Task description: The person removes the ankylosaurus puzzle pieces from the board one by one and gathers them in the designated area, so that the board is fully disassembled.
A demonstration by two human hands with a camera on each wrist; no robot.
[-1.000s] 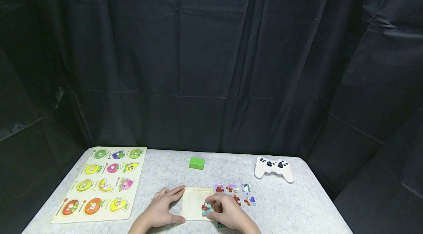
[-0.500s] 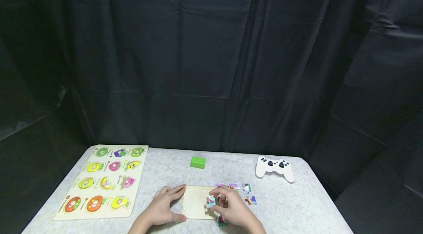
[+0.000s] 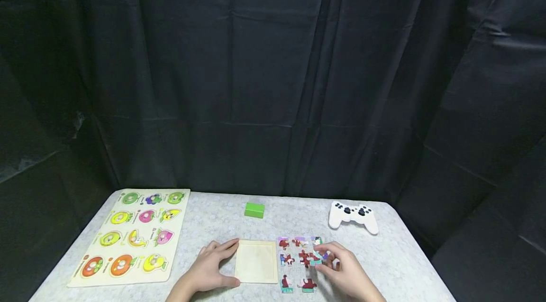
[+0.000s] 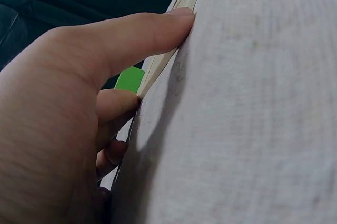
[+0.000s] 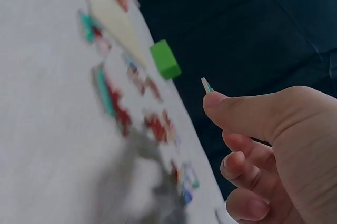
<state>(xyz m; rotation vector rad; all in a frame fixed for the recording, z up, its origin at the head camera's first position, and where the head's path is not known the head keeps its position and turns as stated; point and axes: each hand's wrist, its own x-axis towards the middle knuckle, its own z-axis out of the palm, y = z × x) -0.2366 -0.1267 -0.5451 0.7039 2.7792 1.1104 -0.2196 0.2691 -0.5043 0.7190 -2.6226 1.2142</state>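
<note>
A square wooden puzzle tray lies flat near the table's front. Along its left side is my left hand, fingers fairly straight, thumb touching the near left corner and forefinger the far left one. My right hand pinches a teal-and-red jigsaw piece between thumb and fingers, above the loose pieces right of the tray. In the right wrist view only a thin edge of that jigsaw piece shows past the thumb. Other jigsaw pieces lie spread in rough rows; some are partly hidden by the right hand.
A green block sits behind the tray. At the back right lies a white game controller. A fruit picture board covers the table's left side. Dark curtains hang behind the table and at both sides.
My right hand has lifted the teal-and-red jigsaw piece out of the tray and carried it rightward over the loose pieces, uncovering several of them. The left hand has stayed at the tray.
</note>
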